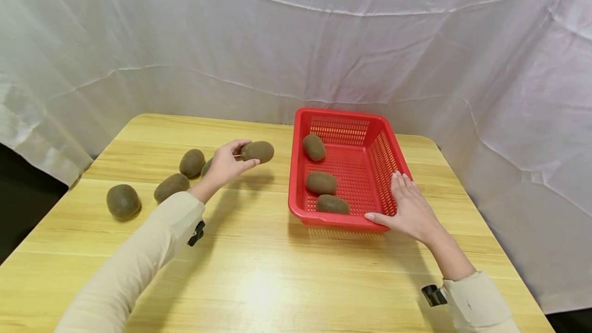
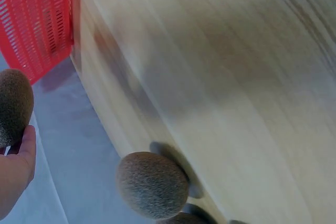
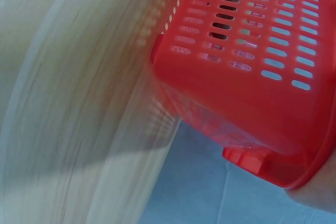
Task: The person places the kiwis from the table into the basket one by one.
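Note:
My left hand pinches a brown, fuzzy kiwi between thumb and fingers. It is above the table, left of a red plastic basket. In the left wrist view the held kiwi shows at the left edge, above the fingertips. My right hand rests on the basket's near right corner, thumb along the front rim and fingers straight over the right rim. Inside the basket, three kiwis lie along its left and near part: one kiwi farther back, another kiwi and a third kiwi near the front.
Several more kiwis lie on the wooden table at the left, including a kiwi farthest left, a kiwi and a kiwi. Another is partly hidden behind my left hand. A pale cloth hangs behind the table.

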Available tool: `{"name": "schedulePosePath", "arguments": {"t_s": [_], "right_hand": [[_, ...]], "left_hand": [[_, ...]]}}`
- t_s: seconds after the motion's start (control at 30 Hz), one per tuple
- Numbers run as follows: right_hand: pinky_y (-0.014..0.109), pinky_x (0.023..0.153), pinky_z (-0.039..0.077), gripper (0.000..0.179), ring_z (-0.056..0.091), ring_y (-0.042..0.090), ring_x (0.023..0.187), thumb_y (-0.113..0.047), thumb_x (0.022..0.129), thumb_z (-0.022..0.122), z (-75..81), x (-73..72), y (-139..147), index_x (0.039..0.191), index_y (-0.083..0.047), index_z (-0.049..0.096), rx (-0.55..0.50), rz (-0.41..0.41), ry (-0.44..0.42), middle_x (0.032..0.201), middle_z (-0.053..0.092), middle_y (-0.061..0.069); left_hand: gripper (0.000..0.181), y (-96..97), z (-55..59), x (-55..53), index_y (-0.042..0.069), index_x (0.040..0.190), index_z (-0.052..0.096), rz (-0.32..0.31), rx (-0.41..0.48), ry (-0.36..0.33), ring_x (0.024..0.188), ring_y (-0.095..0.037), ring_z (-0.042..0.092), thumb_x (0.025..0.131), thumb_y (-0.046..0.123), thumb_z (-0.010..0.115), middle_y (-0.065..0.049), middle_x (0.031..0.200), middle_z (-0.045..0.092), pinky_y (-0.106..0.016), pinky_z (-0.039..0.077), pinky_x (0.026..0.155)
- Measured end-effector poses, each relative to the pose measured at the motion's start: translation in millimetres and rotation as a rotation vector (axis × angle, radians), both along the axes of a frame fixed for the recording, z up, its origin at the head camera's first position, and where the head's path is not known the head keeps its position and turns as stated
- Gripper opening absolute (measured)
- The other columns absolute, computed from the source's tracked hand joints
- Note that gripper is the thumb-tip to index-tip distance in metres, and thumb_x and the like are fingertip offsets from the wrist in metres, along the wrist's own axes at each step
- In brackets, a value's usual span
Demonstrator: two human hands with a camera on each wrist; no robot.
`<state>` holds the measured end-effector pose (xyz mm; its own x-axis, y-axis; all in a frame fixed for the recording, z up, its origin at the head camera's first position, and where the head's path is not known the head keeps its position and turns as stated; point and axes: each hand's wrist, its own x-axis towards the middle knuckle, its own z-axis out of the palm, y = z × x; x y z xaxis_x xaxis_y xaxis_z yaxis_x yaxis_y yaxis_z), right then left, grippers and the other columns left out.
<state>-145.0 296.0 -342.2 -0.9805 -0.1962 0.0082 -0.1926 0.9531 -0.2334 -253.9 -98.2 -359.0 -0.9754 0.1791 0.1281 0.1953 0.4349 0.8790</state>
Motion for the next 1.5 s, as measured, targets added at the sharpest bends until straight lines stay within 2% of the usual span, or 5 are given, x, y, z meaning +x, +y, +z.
{"name": "schedulePosePath", "arguments": {"t_s": [0.77, 1.5], "right_hand": [[0.055, 0.114, 0.011, 0.112, 0.009, 0.046, 0.140, -0.065, 0.077, 0.058, -2.8, -0.3, 2.2, 0.143, 0.013, 0.011, 0.008, -0.002, 0.010, 0.150, 0.011, 0.031], [0.055, 0.114, 0.012, 0.111, 0.011, 0.046, 0.139, -0.065, 0.077, 0.058, -2.4, -0.1, 0.4, 0.142, 0.014, 0.015, 0.009, -0.003, 0.012, 0.149, 0.014, 0.032]], "left_hand": [[0.056, 11.3, 20.6, 0.0, 0.001, 0.132, 0.048, -0.041, 0.013, 0.041, 0.114, -0.033, 0.057, 0.082, 0.013, 0.069, -0.018, 0.129, 0.053, -0.039, 0.051, 0.092], [0.053, 47.9, 31.0, -1.0, -0.001, 0.127, 0.053, -0.092, 0.056, 0.086, 0.110, -0.033, 0.060, 0.079, 0.009, 0.072, -0.019, 0.124, 0.057, -0.037, 0.052, 0.089]]}}
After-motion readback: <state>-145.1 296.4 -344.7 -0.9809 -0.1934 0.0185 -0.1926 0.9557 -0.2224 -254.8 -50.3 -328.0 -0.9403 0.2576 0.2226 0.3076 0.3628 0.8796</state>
